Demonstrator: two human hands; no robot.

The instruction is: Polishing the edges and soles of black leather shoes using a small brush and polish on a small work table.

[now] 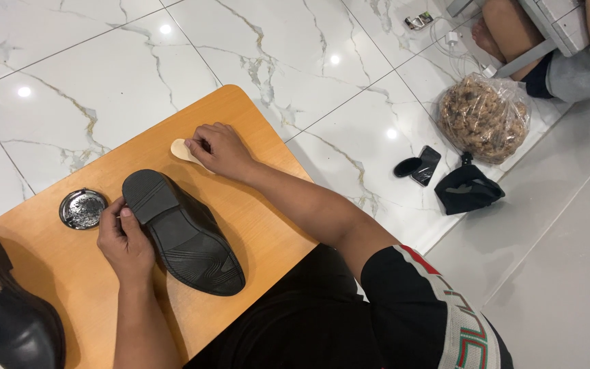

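Across the middle of the frame sits the wooden table (254,225), and on it lies a black shoe (182,232) turned sole up, its heel toward the upper left and its toe pointing to the lower right. My left hand (125,239) is at lower left centre, closed around the heel end of that shoe, thumb pressed on the edge of the heel block and fingers wrapped round the side. My right hand (221,150) lies above it, nearer the far edge of the table, and is curled about the handle of a pale wooden brush (184,150), whose rounded end sticks out to the left of my knuckles; the bristles are hidden, so I cannot tell which way they face. The two hands are apart, with the shoe's heel between them.

Just left of my left hand sits an open round tin of dark polish (82,208), close to but not touching the shoe. At the lower left corner a second black shoe (8,314) stands upright, partly cut off by the frame. On the marble floor at right lie a phone (426,165), a dark cloth bundle (468,191) and a clear bag of brown pieces (484,117).
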